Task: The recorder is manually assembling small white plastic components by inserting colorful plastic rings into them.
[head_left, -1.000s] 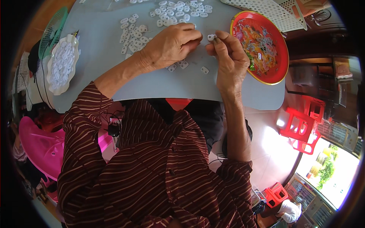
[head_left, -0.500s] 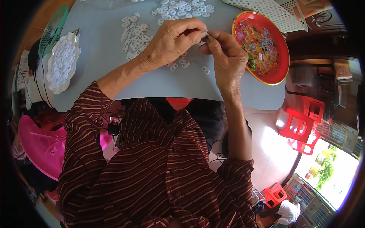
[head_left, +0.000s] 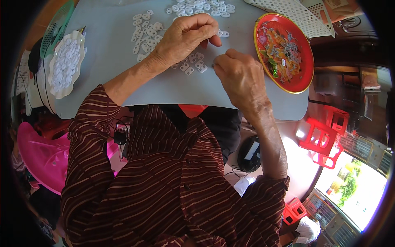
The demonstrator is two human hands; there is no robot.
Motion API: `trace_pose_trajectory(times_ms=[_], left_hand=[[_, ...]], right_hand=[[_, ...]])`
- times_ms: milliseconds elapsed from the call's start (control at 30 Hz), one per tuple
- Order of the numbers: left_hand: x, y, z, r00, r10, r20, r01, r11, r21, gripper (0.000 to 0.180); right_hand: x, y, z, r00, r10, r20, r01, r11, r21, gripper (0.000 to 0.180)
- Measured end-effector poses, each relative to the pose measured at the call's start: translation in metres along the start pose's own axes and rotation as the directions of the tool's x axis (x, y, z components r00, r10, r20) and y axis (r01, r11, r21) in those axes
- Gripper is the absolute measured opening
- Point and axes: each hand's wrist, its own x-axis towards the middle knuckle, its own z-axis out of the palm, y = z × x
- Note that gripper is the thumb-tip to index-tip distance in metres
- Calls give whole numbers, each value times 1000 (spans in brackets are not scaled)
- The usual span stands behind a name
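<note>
My left hand [head_left: 189,36] is over the middle of the grey table, its fingers curled in. Right at its fingertips shows a small white plastic piece with two holes [head_left: 224,33]; whether it is gripped or lies behind them I cannot tell. My right hand [head_left: 242,78] is lower and to the right, closed in a pinch, its contents hidden. Below my left hand lie several more white two-holed pieces [head_left: 199,64]. A larger group of such pieces [head_left: 146,31] spreads beyond my left wrist, and another [head_left: 201,7] at the far side.
A red gold-rimmed plate [head_left: 303,66] with small grey and orange bits stands on the right. A scalloped white dish [head_left: 55,92] heaped with white pieces is on the left, beside a green basket [head_left: 55,29]. A white perforated basket [head_left: 288,16] sits far right; red stools [head_left: 321,136] stand on the floor.
My hands were together at the fingertips; now they are apart. The right one has come down toward me, while the left has shifted slightly left.
</note>
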Motion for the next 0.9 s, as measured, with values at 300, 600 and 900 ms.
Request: trace_pose_trajectory(times_ms=[300, 600, 900], left_hand=[[1, 0, -4, 999, 48, -24, -45, 995, 89, 19], [-5, 3, 1, 994, 18, 108, -22, 999, 38, 20], [-10, 2, 11, 989, -15, 148, -1, 994, 109, 18]], right_hand=[[13, 10, 7, 998, -42, 51, 47, 993, -104, 4], [-4, 11, 12, 882, 470, 34, -290, 485, 825, 5], [-7, 20, 25, 840, 542, 35, -153, 175, 973, 10]])
